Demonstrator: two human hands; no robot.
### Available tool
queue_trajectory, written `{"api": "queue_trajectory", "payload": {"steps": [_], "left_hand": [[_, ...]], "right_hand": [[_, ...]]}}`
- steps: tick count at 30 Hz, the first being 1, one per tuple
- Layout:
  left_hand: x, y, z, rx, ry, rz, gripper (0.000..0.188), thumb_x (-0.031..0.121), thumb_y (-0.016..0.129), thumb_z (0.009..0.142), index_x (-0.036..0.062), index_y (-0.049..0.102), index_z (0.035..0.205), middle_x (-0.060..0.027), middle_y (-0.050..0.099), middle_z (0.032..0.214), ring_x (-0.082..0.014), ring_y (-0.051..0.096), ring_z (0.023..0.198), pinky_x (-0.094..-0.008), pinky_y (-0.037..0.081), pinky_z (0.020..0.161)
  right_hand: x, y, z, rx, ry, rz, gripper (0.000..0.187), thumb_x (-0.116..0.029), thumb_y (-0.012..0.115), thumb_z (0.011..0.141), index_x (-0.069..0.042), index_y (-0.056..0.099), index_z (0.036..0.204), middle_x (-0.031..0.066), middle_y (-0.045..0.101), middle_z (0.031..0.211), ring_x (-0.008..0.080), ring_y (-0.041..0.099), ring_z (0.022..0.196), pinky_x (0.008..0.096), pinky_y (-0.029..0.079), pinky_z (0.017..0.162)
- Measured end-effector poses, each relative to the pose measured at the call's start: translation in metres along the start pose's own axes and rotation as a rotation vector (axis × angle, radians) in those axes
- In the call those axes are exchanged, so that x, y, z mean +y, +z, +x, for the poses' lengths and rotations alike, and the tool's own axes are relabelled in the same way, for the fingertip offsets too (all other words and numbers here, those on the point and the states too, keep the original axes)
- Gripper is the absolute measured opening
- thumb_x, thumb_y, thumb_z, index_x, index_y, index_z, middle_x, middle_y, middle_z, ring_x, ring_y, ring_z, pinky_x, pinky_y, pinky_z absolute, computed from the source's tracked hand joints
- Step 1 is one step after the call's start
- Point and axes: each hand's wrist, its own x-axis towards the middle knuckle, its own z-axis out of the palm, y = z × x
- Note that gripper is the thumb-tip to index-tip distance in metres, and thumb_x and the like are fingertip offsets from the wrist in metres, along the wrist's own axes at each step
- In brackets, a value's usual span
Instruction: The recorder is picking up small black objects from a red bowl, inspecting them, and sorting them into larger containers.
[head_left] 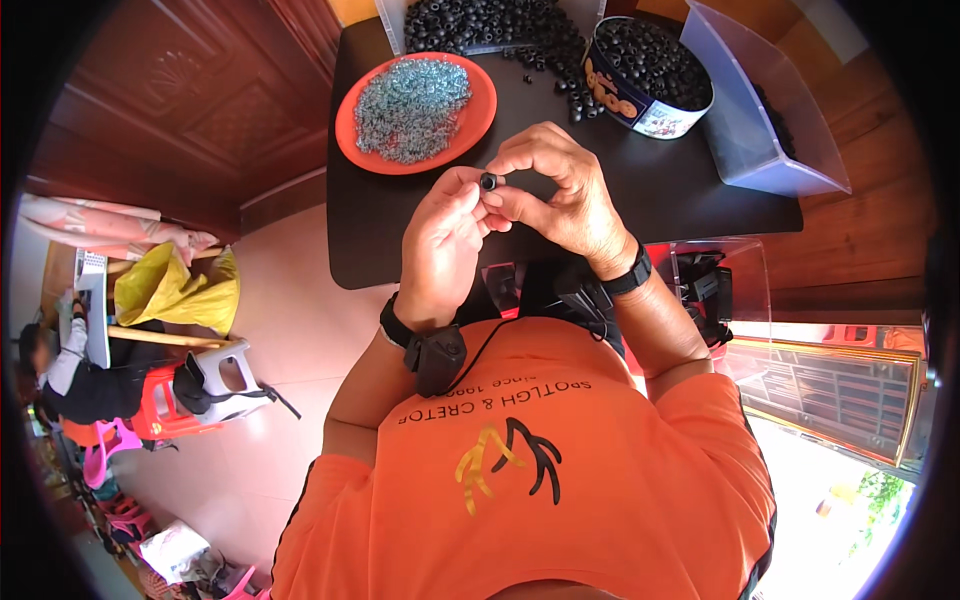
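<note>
A small black hollow cylinder point(488, 182) is held up over the near edge of the dark table point(365, 235). The fingertips of my left hand point(442, 245) pinch it from the left. My right hand point(568, 195) closes thumb and fingertips on its other side; whether a smaller piece is between them I cannot make out. Beyond my left hand, an orange-red plate point(483, 95) bears a heap of small shiny metal pieces point(412, 108), too fine to name. Similar black cylinders point(655, 65) fill a round tin point(668, 122) beyond my right hand.
At the far edge, more black cylinders point(490, 22) spill from a clear bin onto the table. A translucent bin point(765, 175) stands at the right, partly filled with dark pieces. A yellow bag point(170, 285) and a grey plastic chair point(225, 375) are at the left; a person sits beyond.
</note>
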Motion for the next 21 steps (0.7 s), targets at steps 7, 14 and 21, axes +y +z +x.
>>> {"api": "queue_trajectory", "payload": {"steps": [7, 14, 21], "left_hand": [[-0.002, 0.003, -0.007, 0.052, -0.043, -0.095, 0.02, 0.022, 0.045, 0.096, 0.0052, 0.052, 0.103, -0.0026, 0.056, 0.096, -0.0134, 0.054, 0.089, -0.0314, 0.042, 0.08], [-0.005, 0.001, -0.007, 0.065, -0.049, -0.071, 0.02, 0.023, 0.045, 0.096, 0.0057, 0.053, 0.102, -0.0029, 0.056, 0.097, -0.0141, 0.054, 0.09, -0.0325, 0.041, 0.082], [-0.008, -0.007, -0.01, 0.051, -0.032, -0.062, 0.024, 0.024, 0.044, 0.096, 0.0033, 0.054, 0.104, -0.0049, 0.058, 0.094, -0.0148, 0.055, 0.089, -0.0323, 0.041, 0.082]], "right_hand": [[0.002, 0.011, -0.012, 0.02, 0.025, 0.079, 0.024, -0.009, 0.079, 0.07, -0.007, 0.068, 0.092, 0.0062, 0.066, 0.09, 0.0221, 0.06, 0.087, 0.0348, 0.047, 0.081], [-0.003, 0.013, -0.012, 0.001, 0.017, 0.071, 0.024, -0.009, 0.078, 0.071, -0.006, 0.069, 0.093, 0.0057, 0.067, 0.092, 0.0217, 0.06, 0.089, 0.0342, 0.048, 0.081], [-0.005, 0.017, -0.013, 0.043, 0.045, -0.003, 0.022, -0.014, 0.08, 0.069, -0.007, 0.069, 0.086, 0.005, 0.066, 0.088, 0.0232, 0.061, 0.085, 0.034, 0.05, 0.077]]}}
